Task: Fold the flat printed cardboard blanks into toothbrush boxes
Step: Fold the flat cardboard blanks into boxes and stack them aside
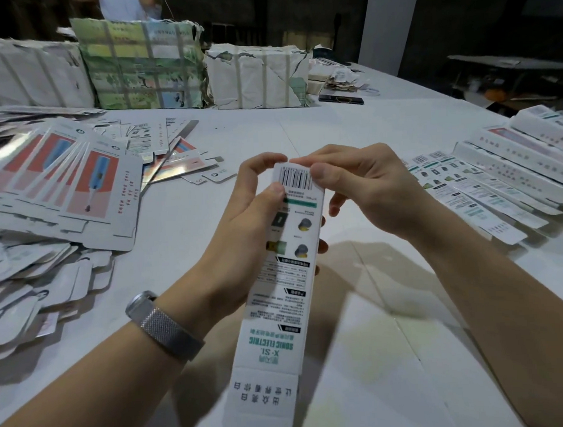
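Far left: loose heap of flat blanks [56, 191], too many to count. Centre: left hand [242, 241] grips one toothbrush box [286, 277] mid-air above table [383, 128]; right hand [363, 190] pinches its barcode end. Right: row of folded boxes [498, 178], overlapping, uncountable.

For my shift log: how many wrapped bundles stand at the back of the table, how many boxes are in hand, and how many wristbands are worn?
Wrapped bundles: 3, one white at left, one green printed, one white at right
Box being folded, held by left hand and right hand: 1
Wristband: 1
Total: 5
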Tool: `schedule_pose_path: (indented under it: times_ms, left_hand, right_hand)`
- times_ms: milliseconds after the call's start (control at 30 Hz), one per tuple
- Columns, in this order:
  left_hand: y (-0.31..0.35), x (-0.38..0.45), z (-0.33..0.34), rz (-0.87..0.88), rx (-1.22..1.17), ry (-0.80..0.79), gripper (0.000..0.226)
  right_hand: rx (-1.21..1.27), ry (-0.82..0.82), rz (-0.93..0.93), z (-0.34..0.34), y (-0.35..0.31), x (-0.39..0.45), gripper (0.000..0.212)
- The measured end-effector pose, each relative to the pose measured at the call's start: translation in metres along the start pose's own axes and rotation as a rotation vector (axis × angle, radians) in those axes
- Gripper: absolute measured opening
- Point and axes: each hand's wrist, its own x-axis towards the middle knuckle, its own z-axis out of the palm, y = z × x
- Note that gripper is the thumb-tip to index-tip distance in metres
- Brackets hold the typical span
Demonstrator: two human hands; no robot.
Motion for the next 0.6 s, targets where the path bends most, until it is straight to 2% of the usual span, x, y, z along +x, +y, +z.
schedule_pose_path:
  times_ms: [300,400,500,600]
  left_hand:
    - [0.004,0.0,0.002,0.071,-0.023,0.041,0.017]
    - [0.004,0.002,0.005,0.072,-0.031,0.08,0.018]
    - [0.001,0.007,0.008,0.112,-0.028,0.143,0.018]
    - [0.0,0.01,0.003,0.203,-0.066,0.125,0.017]
  right_hand:
    - [0.121,0.018,0.038,0.007,-0.004,-0.001,0.035]
    - [0.137,0.046,0.072,0.014,-0.003,0.0,0.031]
    - [-0.046,0.197,0.063,0.026,-0.002,0.003,0.035]
    - [-0.274,0.289,-0.045,0.031,-0.005,0.002,0.059]
